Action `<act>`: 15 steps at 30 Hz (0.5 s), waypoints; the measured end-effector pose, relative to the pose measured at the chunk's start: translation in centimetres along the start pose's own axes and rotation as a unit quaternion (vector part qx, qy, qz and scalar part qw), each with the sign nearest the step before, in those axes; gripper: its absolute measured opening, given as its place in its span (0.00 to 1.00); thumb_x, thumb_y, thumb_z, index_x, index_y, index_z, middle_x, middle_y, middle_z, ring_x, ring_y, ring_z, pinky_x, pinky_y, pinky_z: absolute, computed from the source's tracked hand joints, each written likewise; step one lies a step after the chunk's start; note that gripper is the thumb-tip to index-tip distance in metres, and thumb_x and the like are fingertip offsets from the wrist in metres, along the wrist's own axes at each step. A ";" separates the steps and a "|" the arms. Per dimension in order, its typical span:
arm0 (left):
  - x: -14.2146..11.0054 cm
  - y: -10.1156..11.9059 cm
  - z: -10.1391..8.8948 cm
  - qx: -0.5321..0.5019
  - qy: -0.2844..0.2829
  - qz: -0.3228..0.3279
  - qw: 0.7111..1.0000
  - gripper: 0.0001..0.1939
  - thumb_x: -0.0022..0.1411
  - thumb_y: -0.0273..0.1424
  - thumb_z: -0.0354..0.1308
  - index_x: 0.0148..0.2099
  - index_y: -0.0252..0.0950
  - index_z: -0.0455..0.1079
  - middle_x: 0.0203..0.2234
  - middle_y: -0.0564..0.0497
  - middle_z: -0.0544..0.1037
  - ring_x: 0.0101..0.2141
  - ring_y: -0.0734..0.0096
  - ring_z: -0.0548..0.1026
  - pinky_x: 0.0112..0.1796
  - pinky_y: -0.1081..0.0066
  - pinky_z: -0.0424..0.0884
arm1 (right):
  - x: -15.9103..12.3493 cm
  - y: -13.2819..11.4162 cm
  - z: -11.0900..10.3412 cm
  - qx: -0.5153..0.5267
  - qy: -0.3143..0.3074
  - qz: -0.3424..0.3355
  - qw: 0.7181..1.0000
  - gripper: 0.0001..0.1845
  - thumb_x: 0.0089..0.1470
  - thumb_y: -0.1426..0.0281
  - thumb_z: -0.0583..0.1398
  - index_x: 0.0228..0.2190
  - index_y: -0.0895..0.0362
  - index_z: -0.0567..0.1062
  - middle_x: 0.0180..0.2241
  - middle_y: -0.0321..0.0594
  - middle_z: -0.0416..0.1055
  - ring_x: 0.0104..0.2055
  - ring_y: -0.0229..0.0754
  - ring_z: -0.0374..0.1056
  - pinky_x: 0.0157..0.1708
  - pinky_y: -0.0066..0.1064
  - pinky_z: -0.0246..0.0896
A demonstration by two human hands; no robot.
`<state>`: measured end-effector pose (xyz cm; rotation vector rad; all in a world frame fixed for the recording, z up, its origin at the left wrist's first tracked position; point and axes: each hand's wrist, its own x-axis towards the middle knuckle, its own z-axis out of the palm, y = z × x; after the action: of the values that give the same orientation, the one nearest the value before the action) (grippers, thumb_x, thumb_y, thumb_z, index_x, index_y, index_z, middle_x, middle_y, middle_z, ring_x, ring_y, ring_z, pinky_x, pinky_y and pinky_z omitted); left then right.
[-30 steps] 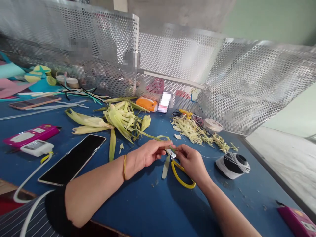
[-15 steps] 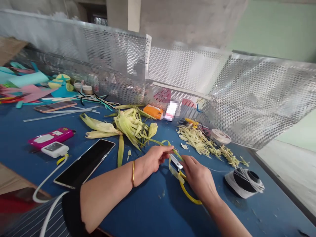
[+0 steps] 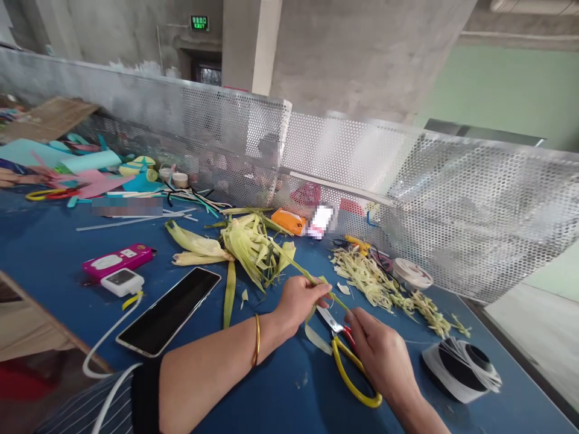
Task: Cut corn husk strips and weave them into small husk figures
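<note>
Between my hands a narrow green corn husk strip (image 3: 338, 301) is pulled taut. My left hand (image 3: 302, 300), with a gold bangle at its wrist, pinches the strip between thumb and fingers. The strip's other end is gripped by my right hand (image 3: 384, 343), whose fingertips are partly hidden. A pale loose piece of husk (image 3: 318, 340) hangs below my left hand. Scissors (image 3: 344, 367) with yellow handles lie on the table under my right hand, partly covered by it. Beyond my left hand is a pile of corn husks (image 3: 246, 241).
Shredded husk (image 3: 366, 277) and a wound spool (image 3: 461, 367) lie to the right. At the left are a black-screened phone (image 3: 169, 310), a magenta device (image 3: 118, 262) and a white cable. Coloured sheets (image 3: 90, 161) and another person's hand (image 3: 18, 178) are at far left. A perforated metal screen (image 3: 335, 141) stands behind.
My view has tilted up and swung left. My hands have drawn slightly apart along the husk strip, and more of the scissors shows beneath my right hand.
</note>
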<state>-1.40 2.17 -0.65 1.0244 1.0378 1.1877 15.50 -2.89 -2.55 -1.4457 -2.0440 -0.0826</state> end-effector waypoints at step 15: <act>0.0 0.7 -0.8 -0.211 -0.069 -0.221 0.949 0.12 0.63 0.29 0.60 0.30 0.28 0.76 0.23 0.48 0.78 0.23 0.80 0.73 0.29 0.78 0.71 | 0.2 1.3 1.6 -0.017 -0.122 0.062 0.990 0.23 0.64 0.54 0.45 0.22 0.53 0.58 0.19 0.33 0.65 0.21 0.38 0.60 0.23 0.27 0.45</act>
<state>-2.29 2.31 -0.10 0.4928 0.7998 0.8974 15.84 -1.60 -4.12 -1.6721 -2.1465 0.1170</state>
